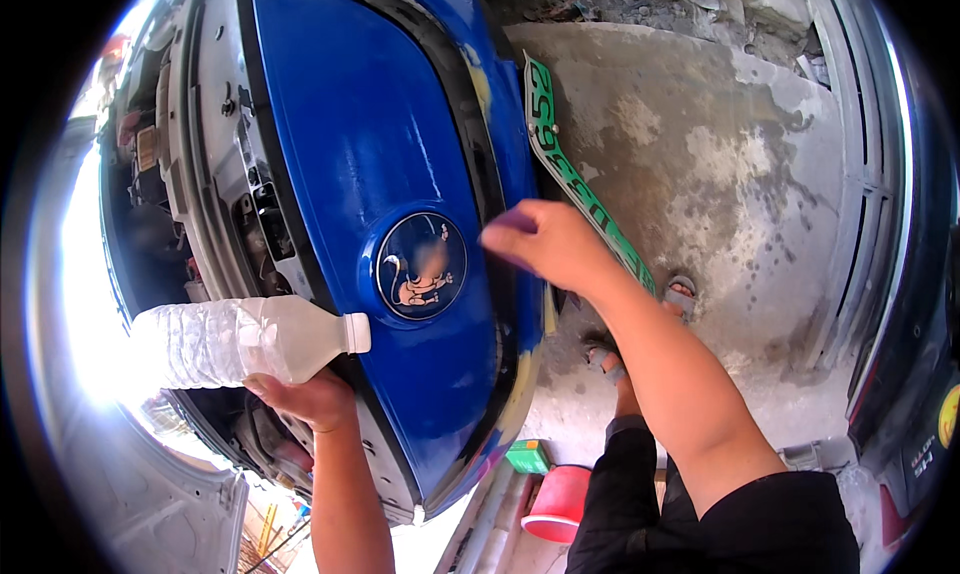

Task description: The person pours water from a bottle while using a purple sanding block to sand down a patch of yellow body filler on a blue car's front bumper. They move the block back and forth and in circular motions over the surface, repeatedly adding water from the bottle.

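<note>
The left hand gripped a cloudy, ribbed plastic bottle lower left of the round black emblem on a glossy blue car panel, the right hand closed on a blurred purple item to its right.

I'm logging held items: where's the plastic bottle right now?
In the head view's left half, the plastic bottle is in the left hand, its cap near the round emblem.

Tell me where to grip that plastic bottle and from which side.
Grip the plastic bottle around its ribbed body, probably best from the near side, where the left hand is: it is held sideways, the ribs should resist slipping, and the shoulder tapers to the white cap.
</note>
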Motion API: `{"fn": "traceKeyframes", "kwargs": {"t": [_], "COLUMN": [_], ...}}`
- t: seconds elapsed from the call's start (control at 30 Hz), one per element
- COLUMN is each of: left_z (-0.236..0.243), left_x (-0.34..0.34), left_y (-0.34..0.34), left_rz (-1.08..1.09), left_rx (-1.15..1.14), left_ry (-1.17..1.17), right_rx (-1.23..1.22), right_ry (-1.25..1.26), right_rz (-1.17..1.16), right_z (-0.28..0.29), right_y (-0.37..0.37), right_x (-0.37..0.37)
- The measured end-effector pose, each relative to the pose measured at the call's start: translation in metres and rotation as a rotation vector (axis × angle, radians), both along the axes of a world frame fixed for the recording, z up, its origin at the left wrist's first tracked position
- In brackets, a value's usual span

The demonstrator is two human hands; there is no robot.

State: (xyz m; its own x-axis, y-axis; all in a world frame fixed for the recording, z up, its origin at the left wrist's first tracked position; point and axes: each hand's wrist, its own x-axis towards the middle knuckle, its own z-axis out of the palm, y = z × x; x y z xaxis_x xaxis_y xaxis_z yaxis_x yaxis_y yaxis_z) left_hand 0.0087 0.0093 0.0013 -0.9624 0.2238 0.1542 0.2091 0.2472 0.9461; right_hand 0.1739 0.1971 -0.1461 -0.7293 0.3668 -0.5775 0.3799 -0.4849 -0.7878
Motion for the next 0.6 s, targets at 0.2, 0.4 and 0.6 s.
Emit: {"fn": "traceKeyframes", "kwargs": {"t": [0.2, 0.4, 0.6], "left_z": [-0.001, 0.002, 0.0], "left_x": [0.0, -0.001, 0.0], "left_y": [0.0, -0.002, -0.005], "left_rz": [-0.092, -0.075, -0.048], "left_rx": [0.014, 0.006, 0.015], "left_ry": [0.054, 0.042, 0.01], "right_rx": [0.598, 0.89, 1.08], "right_ry": [0.342, 0.602, 0.776], "right_rz": [0.127, 0.296, 0.361], "right_z": [0.01, 0.023, 0.053], "right_y": [0.051, 0.072, 0.071], "right_x": [-0.043, -0.076, -0.094]}}
